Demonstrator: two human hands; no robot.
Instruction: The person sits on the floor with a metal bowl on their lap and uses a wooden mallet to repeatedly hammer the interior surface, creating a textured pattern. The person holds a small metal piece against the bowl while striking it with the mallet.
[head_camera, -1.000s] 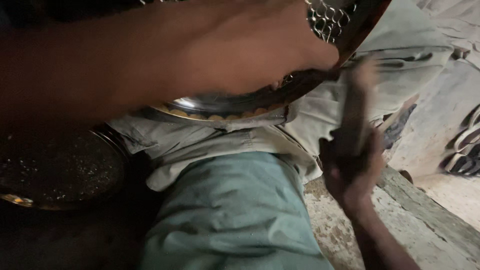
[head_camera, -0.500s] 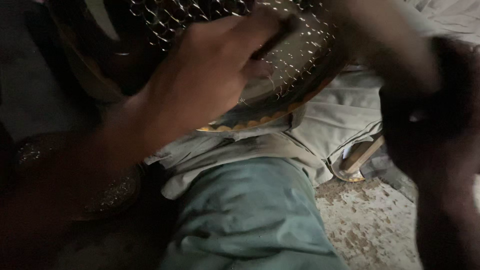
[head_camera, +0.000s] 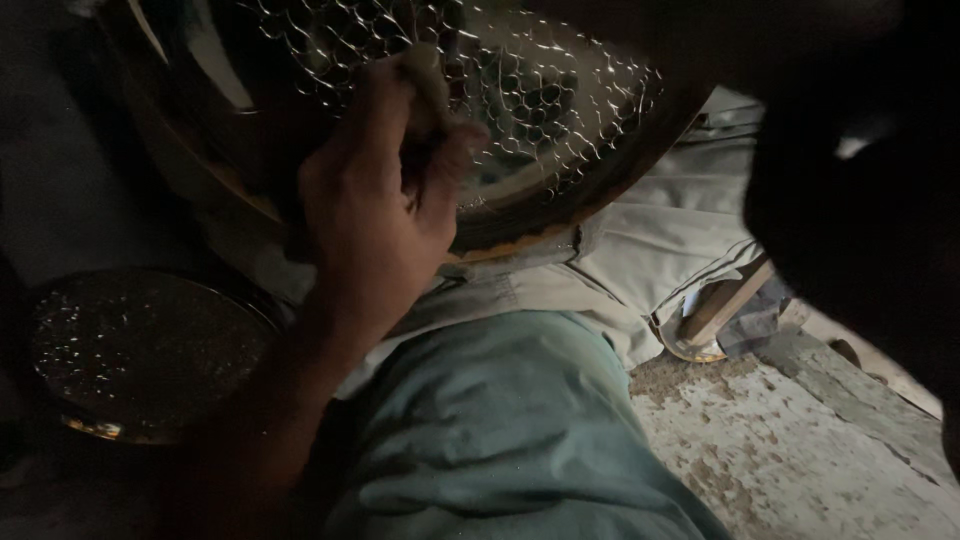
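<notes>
Pretty dark in here, so bear with me. My left hand (head_camera: 375, 215) is up against the big round metal dish (head_camera: 560, 130), the one with the hammered honeycomb pattern catching what little light there is. My fingers (head_camera: 440, 170) are curled in tight around something small and pale, a bit of cloth or a pad maybe, I honestly can't tell which, and that grip is pressed right onto the patterned face of the dish. The dish is tilted up on its edge, leaning over my lap, and its lower rim with a brassy orange edge sits just above the crumpled beige cloth (head_camera: 650, 250) that is spread under it. My knee in the pale green trousers (head_camera: 500, 430) fills the bottom middle. My right hand (head_camera: 860, 200) is just a big dark blur at the right, close to the camera, so I can't say whether its grip is open or closed or whether it has hold of anything. Off to the left, low down in the shadow, there is a second round dish (head_camera: 140, 350) lying flat, speckled with tiny glints. On the right, a wooden handle (head_camera: 725, 305) pokes out from under the beige cloth. The floor (head_camera: 790, 450) there is rough, pale and patchy, like worn concrete with flaking paint, and a raised ledge runs diagonally along it. The rest of the room is too dim to make out.
</notes>
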